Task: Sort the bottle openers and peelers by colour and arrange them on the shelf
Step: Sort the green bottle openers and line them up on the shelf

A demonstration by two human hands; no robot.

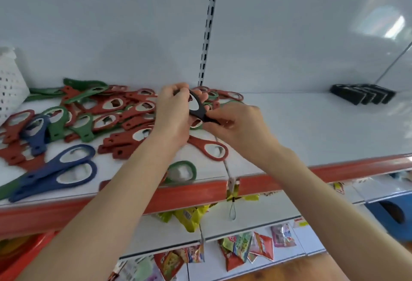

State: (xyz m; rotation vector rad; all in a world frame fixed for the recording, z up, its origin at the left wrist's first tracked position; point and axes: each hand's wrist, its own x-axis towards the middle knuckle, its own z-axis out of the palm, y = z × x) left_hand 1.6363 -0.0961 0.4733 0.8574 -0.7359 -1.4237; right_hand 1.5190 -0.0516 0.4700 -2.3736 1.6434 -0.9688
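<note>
A black bottle opener (199, 107) is held above the pile in the middle of the white shelf (312, 129). My left hand (172, 111) pinches its rounded head and my right hand (231, 124) grips its handle end. Below and to the left lies a mixed heap of red bottle openers (124, 111), green ones (82, 129) and blue ones (64, 169). One red opener (211, 148) and one green opener (182, 172) lie near the shelf's front edge.
A row of black items (362, 93) stands at the back right of the shelf. A white perforated basket (10, 84) sits at the far left. The shelf has a red front strip (191, 193). Snack packets (252, 247) hang on lower shelves.
</note>
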